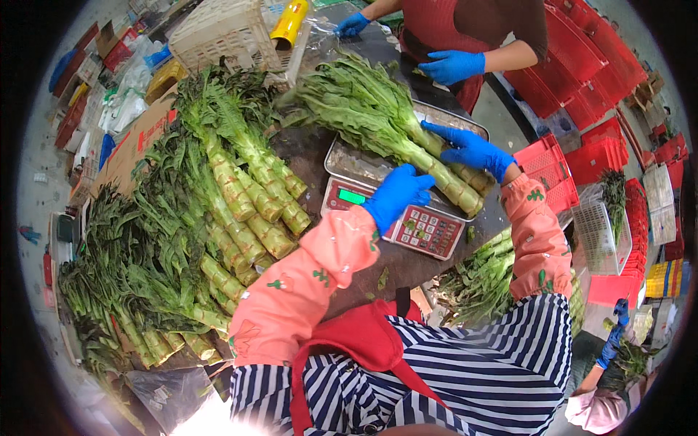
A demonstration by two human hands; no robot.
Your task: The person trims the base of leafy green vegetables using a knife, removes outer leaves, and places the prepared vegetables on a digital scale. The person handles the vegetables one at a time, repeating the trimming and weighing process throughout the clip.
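Note:
Two leafy celtuce stalks (pixel 436 166) lie slantwise across the metal pan (pixel 354 158) of a digital weighing scale, cut ends towards the right. My right hand (pixel 471 150), in a blue glove, is laid over the rear stalk, its thumb on the near side and fingers reaching along it. Close against the near side of the front stalk is my left hand (pixel 398 196), gloved too, fingers partly bent; whether it grips the stalk cannot be told. Below it, the scale's red panel (pixel 422 231) carries a keypad, and a lit green display (pixel 352 197) shows beside my wrist.
A heap of celtuce (pixel 234 207) covers the table's left side. White crate (pixel 223 35) and yellow roll (pixel 289 24) stand at the back. A co-worker's gloved hand (pixel 452 66) is beyond the scale. Red crates (pixel 545 169) and more celtuce (pixel 485 272) are at right.

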